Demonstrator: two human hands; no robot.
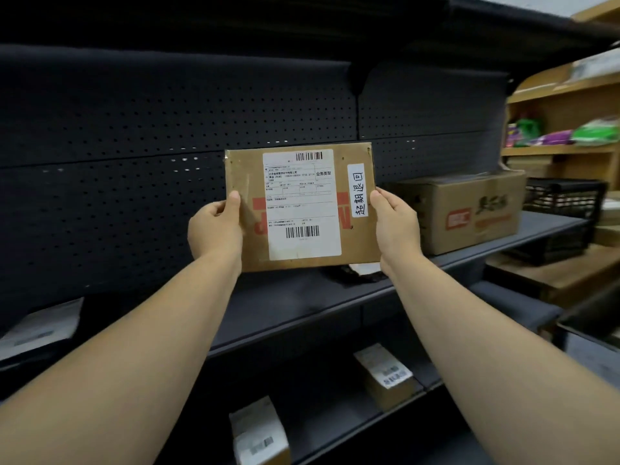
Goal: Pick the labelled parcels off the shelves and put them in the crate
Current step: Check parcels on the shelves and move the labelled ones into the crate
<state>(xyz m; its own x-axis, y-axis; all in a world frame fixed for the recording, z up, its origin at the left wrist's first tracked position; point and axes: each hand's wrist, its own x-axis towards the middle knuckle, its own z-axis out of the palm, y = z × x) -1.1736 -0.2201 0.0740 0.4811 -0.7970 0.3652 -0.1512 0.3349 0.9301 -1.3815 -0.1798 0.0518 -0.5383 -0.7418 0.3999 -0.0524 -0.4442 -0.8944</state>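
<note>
White side sticker (360, 189) on brown parcel (357, 243) is hand-marked "超期退回"; "业务类型" is printed on its shipping label (302, 209), w/ two barcodes; rest illegible.

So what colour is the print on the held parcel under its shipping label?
Red, on the brown cardboard parcel, in the head view.

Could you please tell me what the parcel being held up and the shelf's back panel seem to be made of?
Parcel: brown cardboard, matt, with glossy tape strips and white paper labels. Back panel: looks like dark painted sheet metal, given its regular rows of punched holes, though that is uncertain.
</note>
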